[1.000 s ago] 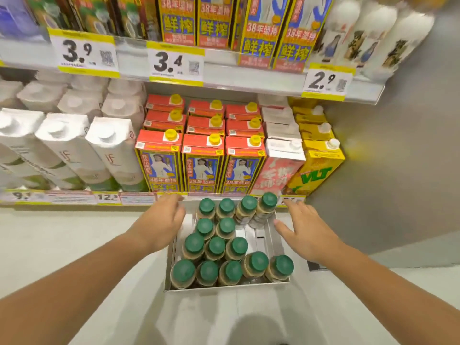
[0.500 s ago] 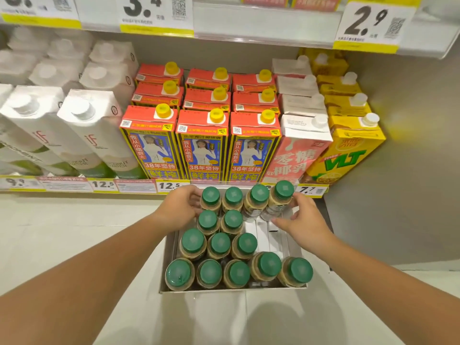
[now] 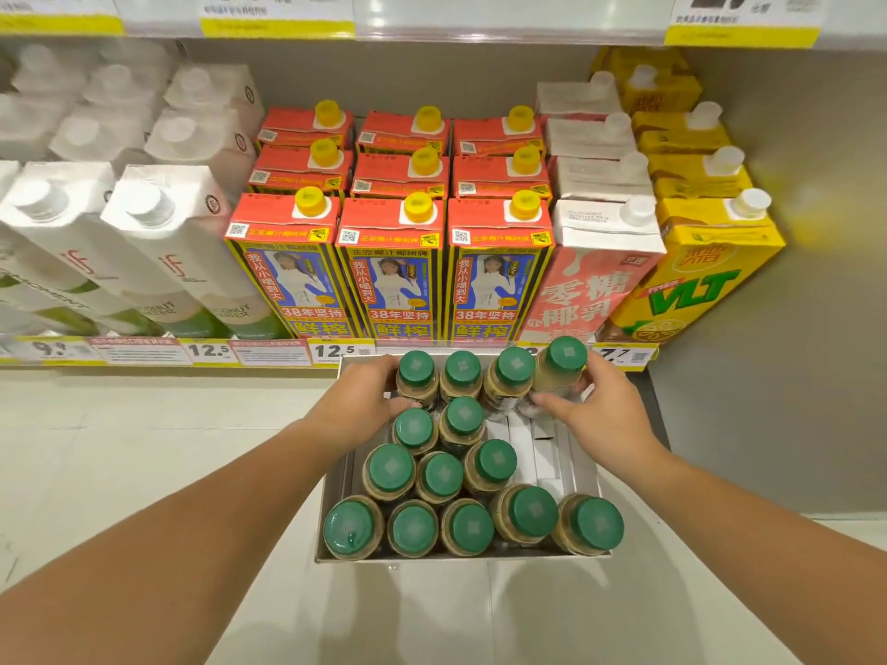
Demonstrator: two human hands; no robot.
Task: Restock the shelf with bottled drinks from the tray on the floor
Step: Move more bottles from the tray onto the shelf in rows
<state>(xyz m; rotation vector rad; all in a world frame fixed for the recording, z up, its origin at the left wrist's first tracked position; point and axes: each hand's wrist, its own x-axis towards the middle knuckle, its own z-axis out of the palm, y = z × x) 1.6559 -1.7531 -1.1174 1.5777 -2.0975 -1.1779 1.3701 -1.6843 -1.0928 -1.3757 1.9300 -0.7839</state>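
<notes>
A grey tray (image 3: 583, 465) sits on the pale floor below the shelf, holding several bottles with green caps. My left hand (image 3: 357, 405) wraps around the far-left bottle (image 3: 416, 371) of the back row. My right hand (image 3: 602, 407) grips the far-right bottle (image 3: 564, 364) of that row, which stands a little higher than its neighbours and leans right. The tray's right middle part shows bare slotted bottom.
The lowest shelf (image 3: 158, 352) carries white coconut-water cartons (image 3: 158, 242), red-topped blue cartons (image 3: 391, 261), a pink carton (image 3: 595, 276) and yellow VLT cartons (image 3: 705, 276), with yellow price strips along its edge. A grey side panel (image 3: 792, 328) stands at the right.
Both hands moved in from the tray's sides and closed on the two end bottles of the back row. The view dropped closer to the tray.
</notes>
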